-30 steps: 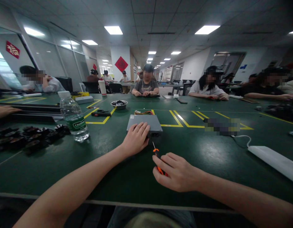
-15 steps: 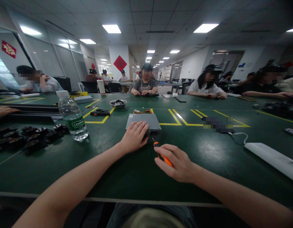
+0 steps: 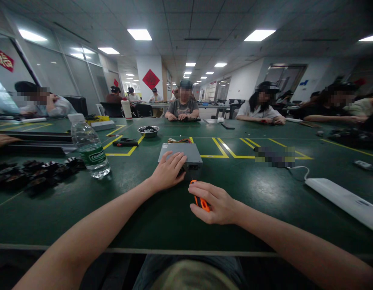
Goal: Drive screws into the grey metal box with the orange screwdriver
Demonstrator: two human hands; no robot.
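Observation:
A grey metal box [image 3: 191, 152] with a socket on its near side lies on the green table [image 3: 162, 225], coloured wires behind it. My left hand [image 3: 168, 171] rests on the box's left part, fingers across its top and thumb at the near edge. In my right hand [image 3: 215, 201] is an orange and black screwdriver [image 3: 201, 202], its handle between the thumb and fingers. The thin shaft points up to the near face of the box; where exactly the tip touches is too small to tell.
A water bottle [image 3: 91, 149] stands left of my left hand, beside a pile of black parts [image 3: 38, 175]. Behind are a black tool [image 3: 125, 143] and a metal bowl [image 3: 148, 131]. A white power strip [image 3: 340, 201] lies right. Several people sit around.
The whole view has shifted slightly. My right hand and the screwdriver have moved a little left relative to the box, with the handle turned slightly. My left hand stays on the box.

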